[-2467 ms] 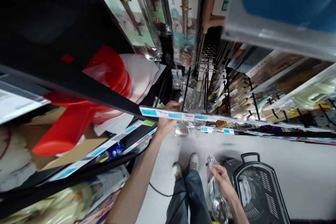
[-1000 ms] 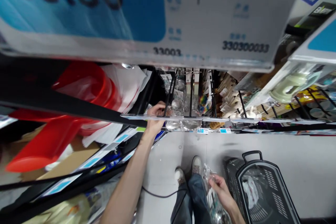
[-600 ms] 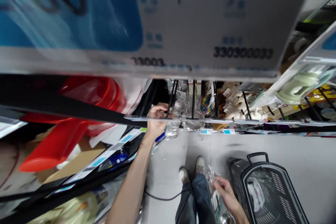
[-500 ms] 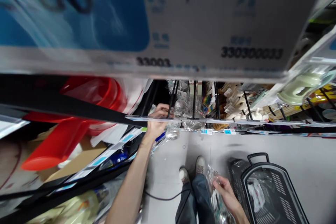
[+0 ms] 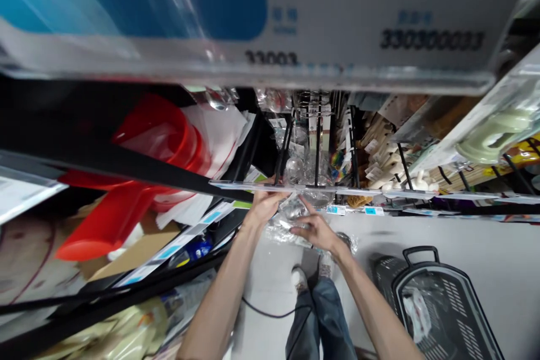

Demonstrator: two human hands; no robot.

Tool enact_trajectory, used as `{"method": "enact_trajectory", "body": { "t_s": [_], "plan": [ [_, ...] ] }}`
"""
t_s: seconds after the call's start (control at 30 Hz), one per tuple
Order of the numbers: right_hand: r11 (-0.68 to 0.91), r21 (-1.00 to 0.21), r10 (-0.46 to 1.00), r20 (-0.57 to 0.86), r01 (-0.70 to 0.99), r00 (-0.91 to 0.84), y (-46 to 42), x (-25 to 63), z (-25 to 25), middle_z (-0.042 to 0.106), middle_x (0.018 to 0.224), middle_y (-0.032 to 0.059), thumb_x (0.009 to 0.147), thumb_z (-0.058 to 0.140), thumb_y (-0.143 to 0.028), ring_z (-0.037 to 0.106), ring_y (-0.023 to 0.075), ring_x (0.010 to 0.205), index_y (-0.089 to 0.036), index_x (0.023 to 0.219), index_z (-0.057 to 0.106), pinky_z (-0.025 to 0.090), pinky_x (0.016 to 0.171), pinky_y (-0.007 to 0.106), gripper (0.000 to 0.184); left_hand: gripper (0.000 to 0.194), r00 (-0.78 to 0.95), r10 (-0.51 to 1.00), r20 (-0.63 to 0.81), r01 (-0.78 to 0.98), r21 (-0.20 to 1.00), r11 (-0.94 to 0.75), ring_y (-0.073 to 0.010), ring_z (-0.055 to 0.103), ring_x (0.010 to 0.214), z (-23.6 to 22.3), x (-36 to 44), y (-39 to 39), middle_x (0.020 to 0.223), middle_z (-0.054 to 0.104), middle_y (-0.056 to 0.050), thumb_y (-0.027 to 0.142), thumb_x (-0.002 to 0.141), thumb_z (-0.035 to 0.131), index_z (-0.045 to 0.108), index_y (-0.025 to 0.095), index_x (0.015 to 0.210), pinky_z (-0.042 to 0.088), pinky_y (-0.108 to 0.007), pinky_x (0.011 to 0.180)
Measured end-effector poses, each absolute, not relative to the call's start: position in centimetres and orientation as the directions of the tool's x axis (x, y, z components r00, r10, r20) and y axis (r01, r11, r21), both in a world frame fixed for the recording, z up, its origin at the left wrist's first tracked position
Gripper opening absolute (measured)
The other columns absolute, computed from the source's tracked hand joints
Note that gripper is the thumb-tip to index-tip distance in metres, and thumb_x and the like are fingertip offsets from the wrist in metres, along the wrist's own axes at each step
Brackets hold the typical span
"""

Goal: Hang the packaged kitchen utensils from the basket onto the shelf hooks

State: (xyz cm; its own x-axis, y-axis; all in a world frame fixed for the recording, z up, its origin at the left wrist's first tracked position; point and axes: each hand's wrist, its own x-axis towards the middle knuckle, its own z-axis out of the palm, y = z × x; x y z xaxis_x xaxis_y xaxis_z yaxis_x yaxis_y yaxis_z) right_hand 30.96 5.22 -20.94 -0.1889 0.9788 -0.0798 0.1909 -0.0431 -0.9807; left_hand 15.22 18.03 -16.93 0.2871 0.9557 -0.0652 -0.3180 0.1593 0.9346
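Observation:
Just under the clear price rail point(image 5: 278, 187), my left hand point(image 5: 265, 207) is closed, its fingertips partly hidden by the rail and plastic. Between my hands is a shiny utensil in clear plastic wrap point(image 5: 290, 211); its exact kind does not show. My right hand point(image 5: 316, 232) grips crinkled clear wrap at this spot, index finger stretched toward the rail. Directly above hang more shiny round-headed utensils in clear bags point(image 5: 294, 171) on black hooks point(image 5: 319, 152).
A large sign point(image 5: 337, 17) fills the top, close to me. Red plastic scoops point(image 5: 109, 219) lie on the left shelf. Wooden-handled utensils point(image 5: 373, 157) hang to the right. A dark shopping basket point(image 5: 442, 304) stands on the floor, right of my feet. A black cable point(image 5: 274, 316) crosses the floor.
My right hand has risen from beside my leg, with its clear-wrapped package, to meet my left hand under the rail. The left hand has stayed near the hooks. The view has shifted slightly.

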Motion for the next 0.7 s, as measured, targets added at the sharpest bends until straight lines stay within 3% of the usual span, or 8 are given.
{"method": "enact_trajectory", "body": {
  "t_s": [0.1,0.2,0.3,0.37,0.53,0.7],
  "plan": [
    [-0.025,-0.972,0.984,-0.065,0.236,-0.164,7.5,31.1,-21.6,0.052,0.157,0.0127,0.089,0.076,-0.052,0.050,0.0281,0.147,-0.023,0.103,0.084,0.045,0.115,0.035,0.034,0.041,0.292,0.956,-0.039,-0.344,0.928,0.143,-0.0103,0.060,0.063,-16.1,15.0,18.5,0.067,0.063,0.004,0.026,0.053,0.098,0.059,0.019,0.064,0.052,-0.021,0.061],
    [0.003,-0.986,0.973,-0.035,0.164,-0.229,8.6,31.4,-21.6,0.065,0.141,0.0133,0.088,0.076,-0.054,0.058,0.0298,0.137,-0.021,0.100,0.085,0.051,0.105,0.036,0.036,0.041,0.316,0.949,-0.014,-0.379,0.915,0.140,-0.0104,0.060,0.063,-15.8,14.6,18.8,0.070,0.064,0.006,0.022,0.055,0.097,0.065,0.023,0.080,0.050,-0.020,0.060],
    [-0.010,-0.999,0.953,-0.024,0.047,-0.301,9.1,31.2,-21.4,0.076,0.115,0.0100,0.089,0.072,-0.060,0.069,0.0258,0.107,-0.018,0.092,0.084,0.055,0.091,0.034,0.043,0.057,0.366,0.931,-0.002,-0.339,0.931,0.135,-0.0123,0.063,0.066,-15.9,14.4,18.9,0.081,0.070,0.003,0.022,0.059,0.096,0.070,0.030,0.108,0.052,-0.022,0.060],
    [-0.037,-0.999,0.954,-0.040,0.016,-0.297,9.3,30.9,-21.5,0.077,0.096,0.0069,0.089,0.071,-0.062,0.068,0.0218,0.089,-0.017,0.091,0.082,0.054,0.082,0.032,0.047,0.058,0.348,0.937,0.039,-0.283,0.957,0.065,-0.0139,0.065,0.070,-16.1,14.5,18.9,0.090,0.073,0.000,0.027,0.061,0.096,0.072,0.030,0.114,0.055,-0.025,0.064],
    [-0.044,-0.995,0.992,-0.054,0.088,-0.112,8.8,30.0,-22.0,0.075,0.096,0.0073,0.089,0.072,-0.059,0.065,0.0216,0.090,-0.017,0.094,0.082,0.050,0.087,0.034,0.043,0.035,0.216,0.942,0.256,-0.063,0.967,-0.248,-0.0177,0.068,0.084,-16.1,15.0,18.9,0.097,0.072,-0.004,0.032,0.069,0.093,0.079,0.023,0.100,0.058,-0.029,0.074],
    [-0.047,-0.989,0.997,-0.055,0.139,-0.054,7.7,29.5,-21.7,0.075,0.099,0.0078,0.092,0.070,-0.052,0.065,0.0221,0.094,-0.018,0.094,0.082,0.049,0.090,0.034,0.035,0.023,0.094,0.937,0.337,0.015,0.940,-0.340,-0.0176,0.068,0.080,-16.3,14.9,18.7,0.088,0.071,-0.004,0.035,0.074,0.090,0.081,0.020,0.089,0.059,-0.030,0.073]
  ]
}}
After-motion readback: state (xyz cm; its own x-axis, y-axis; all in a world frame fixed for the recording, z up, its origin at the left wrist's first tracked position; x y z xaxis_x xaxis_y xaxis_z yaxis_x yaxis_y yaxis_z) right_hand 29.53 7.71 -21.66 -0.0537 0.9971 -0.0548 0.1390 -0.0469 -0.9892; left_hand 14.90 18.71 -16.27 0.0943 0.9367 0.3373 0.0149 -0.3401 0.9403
